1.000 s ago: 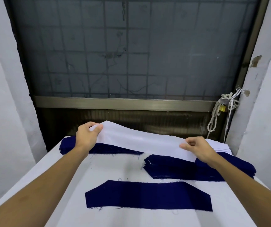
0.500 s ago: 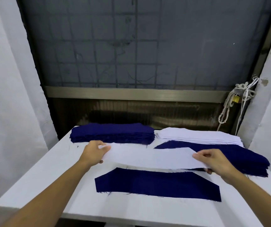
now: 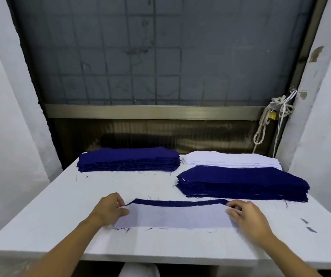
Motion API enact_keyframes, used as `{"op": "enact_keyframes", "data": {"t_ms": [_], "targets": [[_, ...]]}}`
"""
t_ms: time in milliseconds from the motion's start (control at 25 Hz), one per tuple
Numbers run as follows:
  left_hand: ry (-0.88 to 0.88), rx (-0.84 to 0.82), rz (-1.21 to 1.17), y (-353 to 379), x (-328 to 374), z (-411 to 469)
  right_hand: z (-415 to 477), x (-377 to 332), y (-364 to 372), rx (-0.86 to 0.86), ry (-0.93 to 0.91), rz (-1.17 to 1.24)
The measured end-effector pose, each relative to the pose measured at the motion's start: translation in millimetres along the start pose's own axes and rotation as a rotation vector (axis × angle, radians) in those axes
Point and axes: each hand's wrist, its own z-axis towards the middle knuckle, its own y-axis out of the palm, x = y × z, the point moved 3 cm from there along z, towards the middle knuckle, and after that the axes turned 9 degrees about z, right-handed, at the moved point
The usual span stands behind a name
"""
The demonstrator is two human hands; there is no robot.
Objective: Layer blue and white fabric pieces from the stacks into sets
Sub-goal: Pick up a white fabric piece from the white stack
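Observation:
A white fabric piece [image 3: 176,216] lies over a single blue piece [image 3: 180,202] near the table's front; only the blue piece's far edge shows. My left hand [image 3: 109,209] pinches the white piece's left end, and my right hand [image 3: 246,215] pinches its right end. A stack of blue pieces [image 3: 128,158] sits at the back left. A white stack [image 3: 230,159] sits at the back right, with a second blue stack [image 3: 242,182] in front of it.
The white table [image 3: 60,206] ends at a front edge close to me. White walls flank it on both sides. A wire-mesh window stands behind, with a knotted rope and padlock [image 3: 270,116] at its right. Small fabric scraps [image 3: 308,224] lie at the right.
The white piece, held in the air above the stacks, has come toward me and down onto the single blue piece. Both hands moved with it.

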Motion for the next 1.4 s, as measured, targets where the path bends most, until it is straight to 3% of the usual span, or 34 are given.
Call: {"op": "enact_keyframes", "data": {"t_ms": [160, 520, 880, 1080, 1240, 1400], "targets": [[0.062, 0.016, -0.03, 6, -2, -1, -7, 1, 1, 0.144, -0.054, -0.017], [0.009, 0.154, -0.143, 17, -4, -7, 3, 6, 1, 0.216, 0.028, -0.109], [-0.099, 0.332, 0.08, 23, 0, -12, -2, 1, 2, 0.211, 0.0, -0.254], [-0.138, 0.294, 0.226, 16, 2, -6, -5, -4, 1, 0.195, -0.019, -0.323], [-0.169, 0.134, 0.406, -6, 16, 10, 4, -11, -6, 0.218, -0.028, -0.357], [-0.039, 0.169, 0.306, -37, 61, 42, 41, -33, -28, 0.282, -0.074, -0.299]]}}
